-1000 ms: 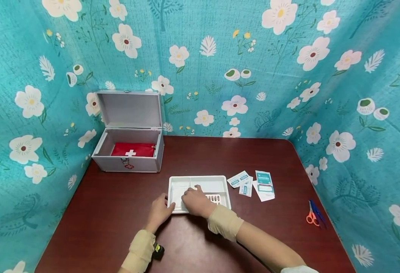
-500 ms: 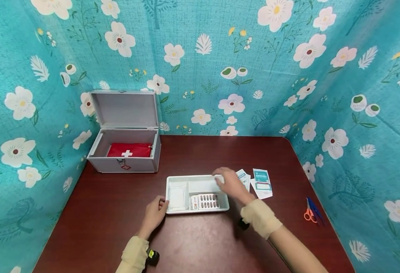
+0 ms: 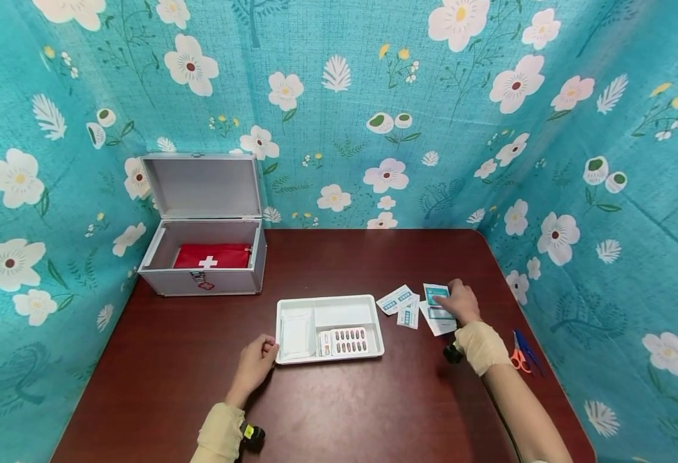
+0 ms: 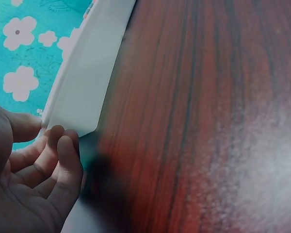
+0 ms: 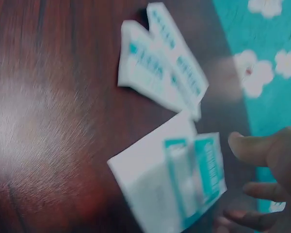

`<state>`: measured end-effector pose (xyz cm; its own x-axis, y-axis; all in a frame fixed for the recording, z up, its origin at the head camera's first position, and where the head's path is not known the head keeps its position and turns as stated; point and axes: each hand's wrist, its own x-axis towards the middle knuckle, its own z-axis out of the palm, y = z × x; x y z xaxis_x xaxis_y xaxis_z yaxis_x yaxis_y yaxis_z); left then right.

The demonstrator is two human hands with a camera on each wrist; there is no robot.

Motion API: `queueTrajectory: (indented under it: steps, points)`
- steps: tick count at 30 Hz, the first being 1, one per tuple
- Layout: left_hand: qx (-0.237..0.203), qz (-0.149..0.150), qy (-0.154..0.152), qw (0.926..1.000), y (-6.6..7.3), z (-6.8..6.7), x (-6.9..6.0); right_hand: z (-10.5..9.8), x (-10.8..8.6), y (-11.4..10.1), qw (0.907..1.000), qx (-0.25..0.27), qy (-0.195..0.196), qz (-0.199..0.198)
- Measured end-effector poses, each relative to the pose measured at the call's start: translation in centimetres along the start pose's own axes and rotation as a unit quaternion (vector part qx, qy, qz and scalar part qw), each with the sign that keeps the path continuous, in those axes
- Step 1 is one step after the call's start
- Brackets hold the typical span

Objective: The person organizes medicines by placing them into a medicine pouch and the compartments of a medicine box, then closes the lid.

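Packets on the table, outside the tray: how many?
4: two packets right of the tray; a teal one over a white one by the right hand. More may be hidden.

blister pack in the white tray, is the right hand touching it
No, the right hand is over by a teal-and-white packet, apart from the white tray that holds the blister pack.

I'm at a curtained-off spot: teal flowered cloth [image 3: 339,128] hangs behind and along both sides of my dark red wood-grain counter [image 3: 339,411]. Whether it's inside a home or a workplace, I can't tell.
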<state>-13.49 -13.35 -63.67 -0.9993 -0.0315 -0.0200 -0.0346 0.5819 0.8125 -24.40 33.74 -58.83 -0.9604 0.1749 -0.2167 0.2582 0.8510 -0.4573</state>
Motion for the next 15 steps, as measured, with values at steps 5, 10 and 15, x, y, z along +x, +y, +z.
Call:
queueTrajectory:
  steps: [5, 10, 15]
  points:
    - [-0.014, -0.016, -0.011, 0.9997, 0.0, -0.2, 0.1, 1.2, 0.3, 0.9, 0.9974, 0.002, -0.023, 0.068]
    - [-0.038, -0.033, -0.024, 0.9984, 0.1, -0.2, 0.2, 2.0, 0.5, 1.2, 0.9951, 0.04, -0.005, 0.091]
    - [-0.035, -0.036, -0.03, 0.9983, 0.0, -0.3, 0.2, 2.7, 0.9, 2.1, 0.9963, 0.063, 0.004, 0.058]
